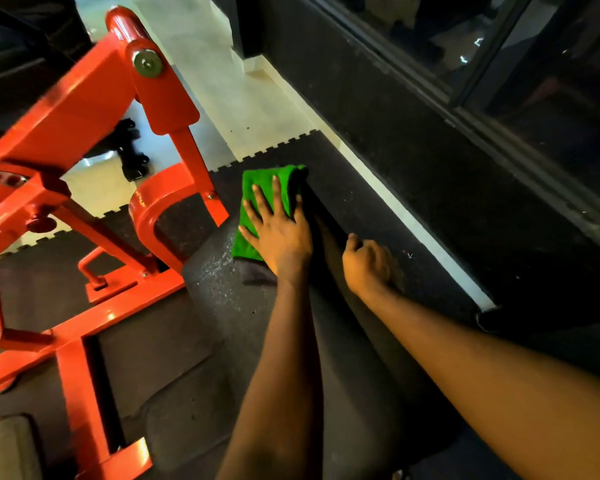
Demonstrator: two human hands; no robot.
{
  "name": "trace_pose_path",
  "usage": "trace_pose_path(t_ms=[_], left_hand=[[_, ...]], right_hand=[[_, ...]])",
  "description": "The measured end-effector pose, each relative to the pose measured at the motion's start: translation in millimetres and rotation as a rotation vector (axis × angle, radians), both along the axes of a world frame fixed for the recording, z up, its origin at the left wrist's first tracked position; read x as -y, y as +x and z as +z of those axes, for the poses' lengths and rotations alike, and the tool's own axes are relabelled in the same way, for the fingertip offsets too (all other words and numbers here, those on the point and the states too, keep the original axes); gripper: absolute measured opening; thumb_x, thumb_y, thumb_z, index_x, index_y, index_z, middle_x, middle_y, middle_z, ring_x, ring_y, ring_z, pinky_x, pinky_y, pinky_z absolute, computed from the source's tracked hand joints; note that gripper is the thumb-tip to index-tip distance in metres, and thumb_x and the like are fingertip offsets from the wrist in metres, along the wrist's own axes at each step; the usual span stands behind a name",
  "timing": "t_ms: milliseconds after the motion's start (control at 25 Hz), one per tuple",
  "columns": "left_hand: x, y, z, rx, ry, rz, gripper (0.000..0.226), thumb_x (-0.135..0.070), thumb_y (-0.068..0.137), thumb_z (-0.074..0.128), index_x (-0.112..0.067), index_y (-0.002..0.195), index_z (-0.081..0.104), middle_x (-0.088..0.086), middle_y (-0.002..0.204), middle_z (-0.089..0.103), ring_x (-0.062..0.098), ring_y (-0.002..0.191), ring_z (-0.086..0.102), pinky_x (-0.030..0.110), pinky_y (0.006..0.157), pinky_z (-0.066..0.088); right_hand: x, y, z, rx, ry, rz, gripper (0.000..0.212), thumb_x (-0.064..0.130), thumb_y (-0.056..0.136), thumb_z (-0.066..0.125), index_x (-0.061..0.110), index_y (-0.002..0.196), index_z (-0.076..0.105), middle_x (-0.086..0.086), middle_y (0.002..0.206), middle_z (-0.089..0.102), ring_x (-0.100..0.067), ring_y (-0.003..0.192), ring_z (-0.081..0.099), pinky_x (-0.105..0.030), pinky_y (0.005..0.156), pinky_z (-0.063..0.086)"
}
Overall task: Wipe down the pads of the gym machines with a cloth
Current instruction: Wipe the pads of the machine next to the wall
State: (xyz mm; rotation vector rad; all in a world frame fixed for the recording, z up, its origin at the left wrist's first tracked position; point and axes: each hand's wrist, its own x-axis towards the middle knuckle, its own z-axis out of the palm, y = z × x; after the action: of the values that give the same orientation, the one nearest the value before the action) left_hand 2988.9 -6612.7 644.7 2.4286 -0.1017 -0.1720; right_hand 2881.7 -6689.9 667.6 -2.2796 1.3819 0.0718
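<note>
A long black pad (222,306) of the gym machine runs from the bottom centre up to the middle of the view, with wet specks on its left side. A folded green cloth (257,188) lies on the pad's far end. My left hand (278,233) presses flat on the cloth, fingers straight and spread. My right hand (368,265) sits at the pad's right edge with its fingers curled over that edge and the thumb raised.
The machine's orange steel frame (94,109) fills the left side, its base bars low at the left. Black rubber floor mats (361,202) meet pale tiles (243,98) beyond. A dark wall and window frame (465,116) stand close on the right.
</note>
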Motion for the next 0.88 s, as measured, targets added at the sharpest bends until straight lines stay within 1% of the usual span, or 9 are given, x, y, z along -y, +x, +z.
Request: trace_pose_path(t_ms=[80,160,320,440,520,600,720,880], left_hand=[[-9,-48,-6,0.003,0.001,-0.01,0.061,-0.06,0.101,0.032,-0.049,0.156,0.007,-0.008,0.169,-0.001,0.021,0.155,-0.005,0.058,0.121,-0.003],[-13,-61,-10,-0.013,-0.004,-0.017,0.063,-0.063,0.1,0.032,-0.051,0.156,0.006,-0.009,0.169,-0.003,0.02,0.155,-0.007,0.059,0.121,-0.001],[-9,-24,-11,-0.022,-0.01,0.006,0.06,-0.064,0.101,0.027,-0.052,0.156,0.006,-0.011,0.168,-0.006,0.021,0.155,-0.009,0.061,0.12,0.0],[-11,18,-15,-0.031,-0.001,0.029,0.06,-0.064,0.101,0.024,-0.047,0.157,0.011,-0.01,0.169,-0.002,0.022,0.155,-0.007,0.061,0.119,-0.002],[-17,48,-14,-0.094,-0.009,0.062,0.061,-0.064,0.101,0.025,-0.042,0.158,0.017,-0.009,0.169,0.001,0.022,0.155,-0.006,0.063,0.12,-0.001],[-20,62,-12,-0.148,-0.014,0.082,0.064,-0.064,0.101,0.024,-0.037,0.159,0.019,-0.008,0.169,0.002,0.022,0.155,-0.006,0.063,0.12,-0.001],[-26,28,-16,-0.102,0.0,0.091,0.065,-0.064,0.101,0.024,-0.037,0.159,0.011,-0.006,0.169,0.001,0.022,0.155,-0.005,0.063,0.12,-0.002],[-46,-77,-29,-0.095,0.01,0.089,0.066,-0.063,0.1,0.028,-0.042,0.159,0.005,-0.005,0.169,-0.004,0.024,0.155,-0.006,0.064,0.119,0.002]], right_hand=[[-3,1,3,0.021,-0.023,-0.003,0.059,0.048,0.105,0.029,0.007,0.123,0.067,-0.02,0.128,0.063,-0.04,0.122,0.056,-0.045,0.103,0.04],[-5,2,5,0.019,-0.026,-0.011,0.059,0.048,0.105,0.029,0.007,0.123,0.067,-0.021,0.128,0.063,-0.041,0.122,0.055,-0.045,0.103,0.04],[-3,0,5,0.004,-0.02,-0.003,0.058,0.048,0.105,0.028,0.009,0.123,0.067,-0.021,0.127,0.063,-0.04,0.12,0.057,-0.045,0.101,0.041],[-3,0,6,-0.016,-0.042,0.01,0.058,0.047,0.106,0.027,0.009,0.124,0.066,-0.021,0.128,0.062,-0.04,0.119,0.057,-0.047,0.1,0.042],[-4,-1,7,-0.021,-0.059,0.023,0.059,0.047,0.106,0.026,0.008,0.124,0.066,-0.021,0.128,0.062,-0.04,0.12,0.057,-0.049,0.1,0.042],[-4,-2,8,-0.018,-0.087,0.039,0.059,0.046,0.106,0.025,0.008,0.122,0.067,-0.02,0.126,0.064,-0.04,0.119,0.058,-0.049,0.1,0.043],[-8,-4,10,0.001,-0.129,0.046,0.057,0.045,0.105,0.027,0.009,0.118,0.07,-0.019,0.123,0.066,-0.04,0.117,0.059,-0.049,0.1,0.043],[-13,-6,15,0.032,-0.184,0.052,0.055,0.04,0.105,0.029,0.007,0.111,0.072,-0.02,0.116,0.069,-0.042,0.112,0.062,-0.047,0.096,0.046]])
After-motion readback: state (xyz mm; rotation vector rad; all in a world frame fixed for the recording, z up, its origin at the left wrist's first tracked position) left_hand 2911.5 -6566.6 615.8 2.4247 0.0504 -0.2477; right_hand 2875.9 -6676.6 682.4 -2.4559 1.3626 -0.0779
